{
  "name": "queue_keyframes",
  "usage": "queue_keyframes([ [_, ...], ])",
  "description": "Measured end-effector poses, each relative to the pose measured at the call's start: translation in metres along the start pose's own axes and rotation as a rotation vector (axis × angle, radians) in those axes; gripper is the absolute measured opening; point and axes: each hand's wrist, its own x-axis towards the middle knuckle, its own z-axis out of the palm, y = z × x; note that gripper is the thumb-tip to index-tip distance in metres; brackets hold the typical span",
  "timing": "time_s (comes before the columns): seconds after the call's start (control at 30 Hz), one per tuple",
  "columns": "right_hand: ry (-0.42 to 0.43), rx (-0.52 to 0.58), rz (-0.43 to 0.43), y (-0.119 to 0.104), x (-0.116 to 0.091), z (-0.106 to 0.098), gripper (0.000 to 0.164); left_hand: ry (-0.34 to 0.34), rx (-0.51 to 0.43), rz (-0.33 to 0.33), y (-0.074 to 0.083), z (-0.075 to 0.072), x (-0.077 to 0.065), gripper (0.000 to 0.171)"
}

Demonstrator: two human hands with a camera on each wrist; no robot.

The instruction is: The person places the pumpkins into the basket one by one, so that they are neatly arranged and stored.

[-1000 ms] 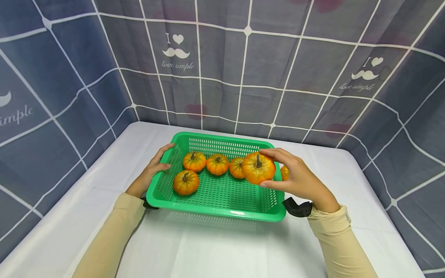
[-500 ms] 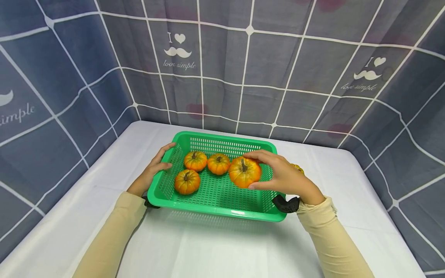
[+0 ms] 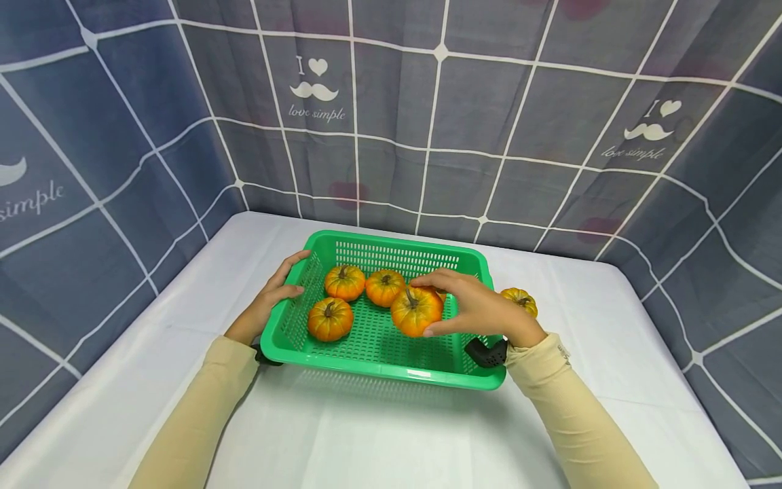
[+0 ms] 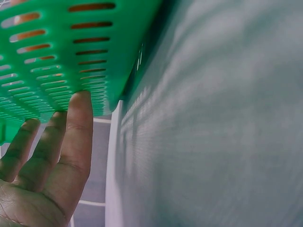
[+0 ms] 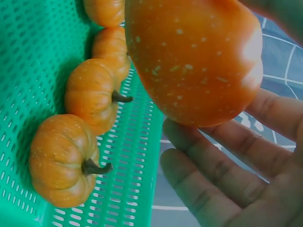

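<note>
Inside a green perforated plastic basket (image 3: 379,370), several small orange pumpkins rest, among them a front-left pumpkin (image 3: 330,319), a back-left pumpkin (image 3: 345,282) and a middle pumpkin (image 3: 384,288). Above the basket floor my right hand (image 3: 470,305) holds another pumpkin (image 3: 415,312) between thumb and fingers, its stem upward. That held pumpkin (image 5: 194,61) fills much of the right wrist view. My left hand (image 3: 269,299) grips the basket's left side, thumb over the rim; its fingers (image 4: 78,127) touch the slotted wall from outside. One pumpkin in the basket is mostly hidden behind my right hand.
One more pumpkin (image 3: 520,301) lies on the white tablecloth (image 3: 366,441), just right of the basket and partly behind my right wrist. A grey-blue checked curtain (image 3: 391,102) encloses the table at the back and both sides.
My right hand has carried its pumpkin left and slightly down over the basket, uncovering the pumpkin on the table at right. My left hand stays on the basket.
</note>
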Motion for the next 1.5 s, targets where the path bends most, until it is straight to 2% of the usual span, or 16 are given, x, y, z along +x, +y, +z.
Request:
queue_keyframes([
  [0.13, -0.052, -0.027, 0.023, 0.001, 0.007, 0.002, 0.072, -0.002, -0.002, 0.002, 0.000, 0.000, 0.000, 0.075],
  [0.37, -0.136, -0.029, 0.000, 0.004, 0.020, 0.006, 0.070, -0.004, -0.002, 0.004, 0.000, -0.001, 0.002, 0.075],
  [0.8, -0.294, -0.111, 0.052, 0.002, 0.049, 0.013, 0.073, 0.009, 0.024, 0.014, -0.002, -0.002, 0.001, 0.076],
  [1.1, -0.363, -0.111, 0.066, 0.003, 0.063, 0.022, 0.069, 0.001, 0.007, 0.012, -0.001, -0.001, 0.001, 0.075],
  [1.3, -0.410, -0.182, 0.089, 0.006, 0.069, 0.030, 0.068, 0.002, 0.006, 0.003, 0.001, 0.000, 0.000, 0.075],
  [1.5, -0.419, -0.187, 0.111, 0.007, 0.072, 0.036, 0.069, 0.003, 0.012, 0.007, 0.000, 0.000, 0.002, 0.075],
])
